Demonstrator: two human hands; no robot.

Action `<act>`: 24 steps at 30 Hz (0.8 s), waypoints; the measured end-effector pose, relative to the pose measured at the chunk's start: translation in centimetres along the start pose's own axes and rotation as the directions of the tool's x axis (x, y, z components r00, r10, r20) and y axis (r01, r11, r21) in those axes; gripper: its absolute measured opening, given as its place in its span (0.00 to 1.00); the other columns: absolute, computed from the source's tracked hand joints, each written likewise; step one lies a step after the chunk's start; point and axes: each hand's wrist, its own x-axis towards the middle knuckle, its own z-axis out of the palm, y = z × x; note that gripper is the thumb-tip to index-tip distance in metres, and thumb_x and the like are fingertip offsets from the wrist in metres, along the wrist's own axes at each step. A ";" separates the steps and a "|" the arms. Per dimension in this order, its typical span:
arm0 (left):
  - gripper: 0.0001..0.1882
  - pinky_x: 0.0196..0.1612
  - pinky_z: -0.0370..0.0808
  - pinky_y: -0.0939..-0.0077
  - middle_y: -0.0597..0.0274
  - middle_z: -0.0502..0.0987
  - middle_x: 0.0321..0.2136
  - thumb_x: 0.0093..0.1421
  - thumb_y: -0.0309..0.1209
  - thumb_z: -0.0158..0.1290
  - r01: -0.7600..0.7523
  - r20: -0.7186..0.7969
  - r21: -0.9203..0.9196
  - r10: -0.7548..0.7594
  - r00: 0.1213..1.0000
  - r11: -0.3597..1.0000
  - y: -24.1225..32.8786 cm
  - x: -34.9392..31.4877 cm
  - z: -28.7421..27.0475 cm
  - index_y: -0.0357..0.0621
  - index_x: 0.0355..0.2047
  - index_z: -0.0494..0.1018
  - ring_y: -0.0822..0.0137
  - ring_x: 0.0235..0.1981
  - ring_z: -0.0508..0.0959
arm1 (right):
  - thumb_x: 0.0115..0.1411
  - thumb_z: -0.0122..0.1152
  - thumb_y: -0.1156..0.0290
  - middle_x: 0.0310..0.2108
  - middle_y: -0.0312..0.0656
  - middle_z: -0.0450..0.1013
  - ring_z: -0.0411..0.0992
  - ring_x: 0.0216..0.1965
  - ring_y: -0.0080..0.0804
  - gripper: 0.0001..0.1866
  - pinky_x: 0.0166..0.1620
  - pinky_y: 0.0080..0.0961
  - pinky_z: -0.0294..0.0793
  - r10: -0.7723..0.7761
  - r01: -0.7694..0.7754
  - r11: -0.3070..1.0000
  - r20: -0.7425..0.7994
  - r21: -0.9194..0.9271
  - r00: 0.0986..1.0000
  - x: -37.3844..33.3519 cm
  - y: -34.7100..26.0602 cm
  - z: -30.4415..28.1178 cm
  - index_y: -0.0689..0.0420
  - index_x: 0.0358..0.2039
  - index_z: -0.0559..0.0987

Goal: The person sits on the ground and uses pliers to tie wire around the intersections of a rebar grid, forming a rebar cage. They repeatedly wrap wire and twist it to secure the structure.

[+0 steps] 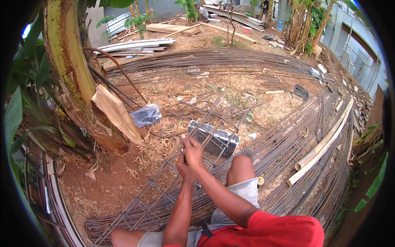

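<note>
Both hands together at the rebar cage, centre frame

Far left: thick banana trunk [68,53], upper left of frame. Right of its base, a translucent plastic bag [147,115] on dry leaf litter. Rebar cage [153,183], long bars with cross ties, runs diagonally from lower left up to just right of centre; you're sitting or squatting over its lower part. Your left hand [184,167] is at centre, fingers curled around a small dark item [184,159], too hidden to name. Your right hand [192,151] sits just above it, near or touching the left, fingers bent; can't tell whether they grip anything. Can't tell if either hand touches the cage. Another person [202,13] is low down, top centre. Right of your hands, a black-and-white block [200,135] lies behind the cage bars. Small round yellow item [261,180] by your right knee. Loose rebar rods [284,136] fan across right of centre; dark bent bars [301,92] lie above them. Far right, a bamboo pole [319,148] slants over the rods.
</note>
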 end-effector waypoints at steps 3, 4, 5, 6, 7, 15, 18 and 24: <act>0.14 0.41 0.78 0.72 0.67 0.83 0.37 0.66 0.29 0.66 0.177 0.271 -0.249 -0.107 0.956 0.952 0.8 0.6 -3.0 0.39 0.50 0.81 0.70 0.38 0.83 | 0.72 0.69 0.52 0.26 0.33 0.77 0.75 0.28 0.19 0.22 0.31 0.21 0.71 0.069 -0.011 0.992 0.470 -0.125 0.880 1.4 -1.8 -2.2 0.59 0.30 0.83; 0.15 0.42 0.78 0.73 0.69 0.83 0.37 0.66 0.29 0.67 0.236 0.346 -0.247 -0.141 0.927 0.940 1.1 0.7 -3.8 0.39 0.50 0.80 0.71 0.39 0.82 | 0.70 0.70 0.51 0.25 0.34 0.79 0.78 0.28 0.21 0.23 0.34 0.23 0.75 0.082 -0.086 0.996 0.595 -0.022 0.799 1.7 -2.4 -2.7 0.59 0.27 0.85; 0.15 0.44 0.79 0.74 0.70 0.83 0.37 0.65 0.28 0.68 0.290 0.419 -0.245 -0.169 0.892 0.925 1.5 1.0 -4.5 0.38 0.50 0.80 0.73 0.40 0.82 | 0.70 0.70 0.50 0.23 0.35 0.79 0.79 0.28 0.21 0.24 0.34 0.23 0.75 0.119 -0.070 0.993 0.687 -0.099 0.717 2.2 -2.9 -3.0 0.59 0.26 0.85; 0.17 0.46 0.79 0.74 0.68 0.81 0.38 0.63 0.28 0.70 0.283 0.351 -0.278 -0.178 0.919 0.918 1.9 0.6 -4.6 0.38 0.50 0.79 0.72 0.39 0.80 | 0.70 0.69 0.49 0.22 0.35 0.79 0.79 0.28 0.22 0.26 0.34 0.24 0.76 0.159 -0.039 0.984 0.763 -0.172 0.626 2.7 -3.3 -3.2 0.59 0.24 0.85; 0.17 0.46 0.80 0.72 0.66 0.80 0.40 0.63 0.29 0.71 0.243 0.401 -0.298 -0.110 0.909 0.923 2.0 1.2 -4.9 0.38 0.49 0.79 0.72 0.40 0.80 | 0.70 0.69 0.49 0.20 0.36 0.78 0.80 0.28 0.23 0.27 0.34 0.24 0.76 0.195 -0.004 0.974 0.836 -0.225 0.513 2.9 -3.6 -3.4 0.58 0.22 0.85; 0.17 0.38 0.79 0.63 0.61 0.78 0.39 0.57 0.30 0.70 0.434 0.576 -0.502 -0.085 0.813 0.748 1.6 2.2 -6.1 0.39 0.41 0.74 0.67 0.41 0.80 | 0.74 0.63 0.50 0.13 0.38 0.67 0.66 0.16 0.28 0.35 0.23 0.29 0.64 0.133 -0.150 0.988 0.630 -0.027 0.765 1.1 -2.1 -2.8 0.55 0.12 0.69; 0.17 0.36 0.77 0.62 0.59 0.74 0.33 0.56 0.29 0.68 0.064 0.328 0.027 -0.069 0.942 0.998 2.4 0.2 -5.0 0.37 0.38 0.72 0.64 0.38 0.80 | 0.73 0.65 0.54 0.14 0.35 0.63 0.66 0.17 0.27 0.31 0.23 0.29 0.64 0.122 -0.169 0.972 0.262 0.164 0.957 0.3 -1.2 -2.0 0.53 0.16 0.66; 0.22 0.40 0.75 0.71 0.60 0.83 0.36 0.53 0.34 0.74 0.042 0.019 -0.247 -0.038 0.999 0.968 3.3 -1.1 -1.0 0.34 0.42 0.79 0.74 0.38 0.79 | 0.70 0.70 0.56 0.20 0.31 0.67 0.64 0.21 0.21 0.24 0.28 0.25 0.65 0.032 -0.025 0.966 -0.023 0.258 0.999 -1.0 -0.1 -1.6 0.54 0.22 0.73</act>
